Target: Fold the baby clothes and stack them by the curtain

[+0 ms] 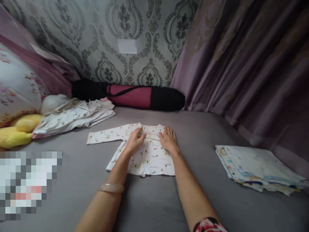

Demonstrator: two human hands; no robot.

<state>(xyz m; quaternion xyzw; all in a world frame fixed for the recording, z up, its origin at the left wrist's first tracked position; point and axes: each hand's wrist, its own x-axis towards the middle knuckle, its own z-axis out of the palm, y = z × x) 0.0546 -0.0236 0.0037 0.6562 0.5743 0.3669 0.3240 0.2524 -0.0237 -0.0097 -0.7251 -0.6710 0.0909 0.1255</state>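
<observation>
Your left hand and right hand rest on a small printed shirt.
The shirt lies mid-surface on the grey sheet, one sleeve stretched toward the left edge. Your right hand is flat, fingers extended, gripping nothing; your left is loosely bent, and I cannot tell whether it pinches cloth. Folded clothes lie near the right edge.

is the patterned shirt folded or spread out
Partly folded: the shirt lies flat, one sleeve stretched sideways, no sleeve sticking out opposite.
</observation>
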